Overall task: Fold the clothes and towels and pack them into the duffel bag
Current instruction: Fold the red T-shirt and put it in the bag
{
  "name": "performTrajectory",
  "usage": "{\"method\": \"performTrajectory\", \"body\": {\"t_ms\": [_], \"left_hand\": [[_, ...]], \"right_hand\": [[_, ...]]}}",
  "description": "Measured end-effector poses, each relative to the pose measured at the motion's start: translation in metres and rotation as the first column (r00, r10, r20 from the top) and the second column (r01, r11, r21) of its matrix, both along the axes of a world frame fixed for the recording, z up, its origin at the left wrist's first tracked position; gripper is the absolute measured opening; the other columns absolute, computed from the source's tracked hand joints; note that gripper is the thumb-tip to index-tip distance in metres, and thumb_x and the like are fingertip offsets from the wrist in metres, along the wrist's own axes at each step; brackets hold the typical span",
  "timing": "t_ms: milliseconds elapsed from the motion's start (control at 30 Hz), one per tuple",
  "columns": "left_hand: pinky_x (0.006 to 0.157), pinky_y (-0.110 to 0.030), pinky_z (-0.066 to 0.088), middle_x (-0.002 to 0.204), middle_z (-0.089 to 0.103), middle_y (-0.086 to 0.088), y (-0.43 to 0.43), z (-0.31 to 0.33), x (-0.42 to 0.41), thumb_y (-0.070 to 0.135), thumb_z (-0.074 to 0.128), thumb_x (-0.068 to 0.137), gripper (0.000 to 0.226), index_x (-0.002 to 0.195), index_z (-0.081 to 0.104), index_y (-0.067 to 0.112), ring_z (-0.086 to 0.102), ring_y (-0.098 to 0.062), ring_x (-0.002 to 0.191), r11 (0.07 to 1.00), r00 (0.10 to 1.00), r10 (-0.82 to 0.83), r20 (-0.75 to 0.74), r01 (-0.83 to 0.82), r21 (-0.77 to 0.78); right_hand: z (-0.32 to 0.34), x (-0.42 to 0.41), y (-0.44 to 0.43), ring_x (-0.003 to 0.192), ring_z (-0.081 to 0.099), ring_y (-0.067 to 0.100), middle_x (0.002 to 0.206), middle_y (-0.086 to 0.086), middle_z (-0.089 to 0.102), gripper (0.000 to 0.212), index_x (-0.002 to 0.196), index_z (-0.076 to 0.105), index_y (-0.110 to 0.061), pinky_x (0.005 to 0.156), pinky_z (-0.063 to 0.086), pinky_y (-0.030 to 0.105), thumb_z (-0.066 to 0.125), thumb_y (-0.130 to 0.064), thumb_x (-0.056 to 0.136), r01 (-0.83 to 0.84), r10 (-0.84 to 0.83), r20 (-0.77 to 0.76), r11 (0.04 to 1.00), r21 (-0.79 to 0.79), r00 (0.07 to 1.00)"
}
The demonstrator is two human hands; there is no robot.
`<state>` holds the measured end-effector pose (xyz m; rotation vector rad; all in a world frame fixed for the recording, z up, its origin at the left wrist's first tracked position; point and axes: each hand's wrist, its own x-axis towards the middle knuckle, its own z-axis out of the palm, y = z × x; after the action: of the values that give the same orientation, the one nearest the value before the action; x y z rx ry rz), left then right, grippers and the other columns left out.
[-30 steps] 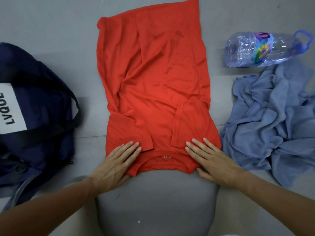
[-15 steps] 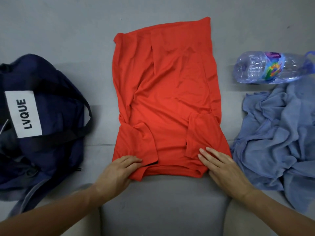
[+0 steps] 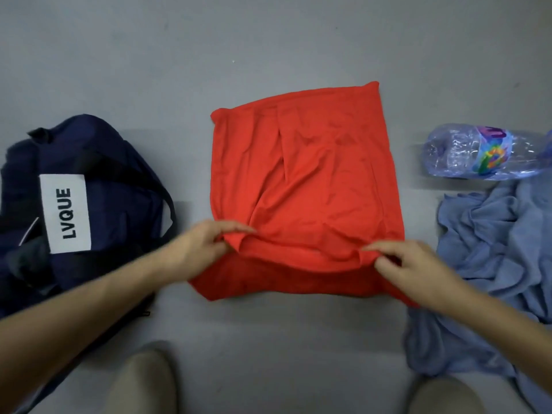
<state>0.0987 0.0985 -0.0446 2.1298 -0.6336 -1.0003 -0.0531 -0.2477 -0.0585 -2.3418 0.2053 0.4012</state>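
Both my left hand [image 3: 197, 249] and right hand [image 3: 418, 267] pinch the red cotton T-shirt [image 3: 313, 180], half-folded between navy fabric duffel bag [image 3: 113, 186] and crumpled blue towel [image 3: 490, 249]; towel and packing remain, I judge

A bright red cotton T-shirt [image 3: 307, 189] lies on the grey floor [image 3: 268, 40], sides folded in and its near end doubled up over the middle. To its left slumps a navy fabric duffel bag [image 3: 119, 186], white LVQUE label facing up. Just beside the shirt on the right, a pale blue towel [image 3: 490, 249] lies crumpled.
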Motion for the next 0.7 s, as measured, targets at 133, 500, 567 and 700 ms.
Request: {"method": "performTrajectory", "body": {"t_ms": [133, 500, 567, 700], "left_hand": [[0.094, -0.016, 0.047, 0.103, 0.074, 0.019, -0.037, 0.02, 0.093, 0.012, 0.059, 0.093, 0.025, 0.114, 0.072, 0.019, 0.066, 0.004, 0.098, 0.997, 0.994, 0.076, 0.084, -0.075, -0.02], [0.103, -0.047, 0.042, 0.136, 0.057, -0.018, -0.094, -0.015, 0.224, 0.018, 0.049, 0.1, 0.053, 0.152, 0.039, 0.015, 0.052, -0.04, 0.125, 0.852, 0.693, 0.145, 0.706, -0.45, 0.267], [0.106, -0.046, 0.041, 0.137, 0.057, -0.019, -0.106, -0.041, 0.181, 0.009, 0.041, 0.091, 0.058, 0.149, 0.045, 0.009, 0.052, -0.04, 0.127, 0.898, 0.633, 0.11, 0.766, -0.394, 0.197], [0.123, -0.049, 0.02, 0.164, 0.026, -0.011, -0.121, -0.098, 0.081, 0.034, 0.033, 0.098, 0.063, 0.159, 0.025, 0.019, 0.022, -0.033, 0.152, 0.883, 0.701, 0.083, 0.708, -0.381, 0.273]], "right_hand": [[0.032, 0.099, -0.027, 0.07, 0.062, -0.003, 0.074, -0.017, 0.071, 0.02, 0.094, 0.076, -0.025, 0.072, 0.05, 0.025, 0.056, -0.024, 0.091, 0.011, -0.012, 0.024, 0.999, 0.047, 1.0], [-0.02, 0.289, -0.065, 0.128, 0.049, 0.043, 0.141, 0.023, 0.051, 0.056, 0.147, 0.042, -0.007, 0.107, 0.041, 0.047, 0.049, -0.013, 0.092, 0.162, -0.06, 0.209, 0.84, -0.517, 0.976], [-0.046, 0.259, -0.05, 0.139, 0.038, 0.04, 0.151, 0.022, 0.042, 0.057, 0.15, 0.039, -0.006, 0.116, 0.034, 0.049, 0.048, -0.022, 0.095, 0.038, 0.102, 0.206, 0.812, -0.583, 0.973], [-0.083, 0.202, -0.041, 0.154, 0.01, 0.027, 0.168, 0.003, 0.011, 0.079, 0.16, 0.014, -0.028, 0.123, 0.016, 0.046, 0.012, -0.067, 0.091, -0.291, 0.321, -0.064, 0.733, -0.615, 0.945]]}}
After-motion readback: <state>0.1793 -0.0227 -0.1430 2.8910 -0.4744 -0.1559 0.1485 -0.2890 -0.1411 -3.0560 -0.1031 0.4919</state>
